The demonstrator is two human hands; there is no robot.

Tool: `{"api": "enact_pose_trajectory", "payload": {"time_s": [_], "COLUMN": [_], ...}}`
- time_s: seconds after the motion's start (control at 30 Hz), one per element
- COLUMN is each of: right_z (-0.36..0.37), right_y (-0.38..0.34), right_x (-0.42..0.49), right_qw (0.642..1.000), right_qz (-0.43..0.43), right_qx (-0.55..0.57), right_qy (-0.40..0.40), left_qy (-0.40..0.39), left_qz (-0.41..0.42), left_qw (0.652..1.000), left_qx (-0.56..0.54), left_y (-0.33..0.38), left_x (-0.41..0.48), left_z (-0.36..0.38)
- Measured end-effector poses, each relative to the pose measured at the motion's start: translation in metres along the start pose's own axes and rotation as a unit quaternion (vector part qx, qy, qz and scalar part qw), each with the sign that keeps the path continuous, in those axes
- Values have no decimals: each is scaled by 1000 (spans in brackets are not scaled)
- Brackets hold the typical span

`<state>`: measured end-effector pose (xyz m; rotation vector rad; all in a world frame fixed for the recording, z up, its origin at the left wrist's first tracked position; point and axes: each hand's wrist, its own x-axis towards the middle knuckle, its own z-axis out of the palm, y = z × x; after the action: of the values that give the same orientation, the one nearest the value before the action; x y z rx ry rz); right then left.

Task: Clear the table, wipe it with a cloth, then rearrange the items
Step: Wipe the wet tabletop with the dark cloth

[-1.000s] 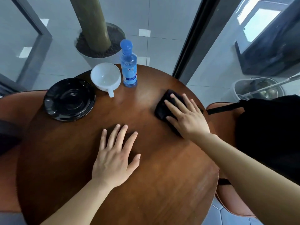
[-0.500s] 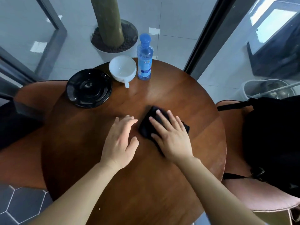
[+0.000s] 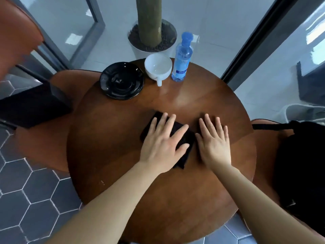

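1. Wood-brown round table (image 3: 202, 199) fills the head view, the only view we have. Our left hand (image 3: 162, 147) lies flat on the folded black cloth (image 3: 184, 138) mid-table, fingers spread, pressing it down rather than clamped on it.
2. Our right hand (image 3: 215, 144) lies just beside the cloth on bare wood, flat, fingers apart, holding nothing.
3. Progress, as we judge it: we're in the wiping step. The near and middle tabletop is clear. Whether it's all been wiped, we can't tell.
4. Not fully cleared: three items sit grouped at the far edge, so that strip looks unwiped. Left to do: wipe there, then rearrange.
5. Containers: the glossy black round plate (image 3: 121, 80) looks empty, reflections only.
6. The white ceramic cup (image 3: 158, 67), handle towards us, is upright and empty.
7. The clear plastic bottle with blue cap (image 3: 182, 59) stands capped just beside the cup. We can't read the liquid level.
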<state>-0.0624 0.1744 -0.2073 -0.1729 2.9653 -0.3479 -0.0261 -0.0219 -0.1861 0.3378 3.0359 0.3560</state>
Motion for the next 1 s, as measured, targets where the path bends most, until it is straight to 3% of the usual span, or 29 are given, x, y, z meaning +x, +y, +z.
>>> {"api": "enact_pose_trajectory", "payload": {"time_s": [0.1,0.17,0.33,0.43,0.5,0.7,0.87,1.0], "right_z": [14,20,16,30,43,48,45,49], "right_y": [4,3,-13,-49,-67,-73,-72,-71], "right_x": [1,2,-8,-41,-54,-54,-56,-54], "right_qw": [1000,1000,1000,985,975,978,982,981], "right_qz": [-19,-16,-15,-156,-202,-184,-168,-175], "right_qx": [-15,-18,-21,-77,-89,-92,-86,-77], "right_qy": [17,20,-6,-21,-28,-20,-27,-16], "left_qy": [-50,-43,-43,-51,-51,-13,-27,-8], "left_qz": [-60,-74,-85,-76,-74,-127,-62,-117], "left_qw": [996,995,994,995,995,991,997,992], "left_qx": [43,50,44,43,47,37,34,42], "left_y": [22,21,16,17,13,15,47,25], "left_x": [19,12,-72,-144,-181,-193,-230,-228], "left_z": [19,27,25,27,30,37,49,46]}}
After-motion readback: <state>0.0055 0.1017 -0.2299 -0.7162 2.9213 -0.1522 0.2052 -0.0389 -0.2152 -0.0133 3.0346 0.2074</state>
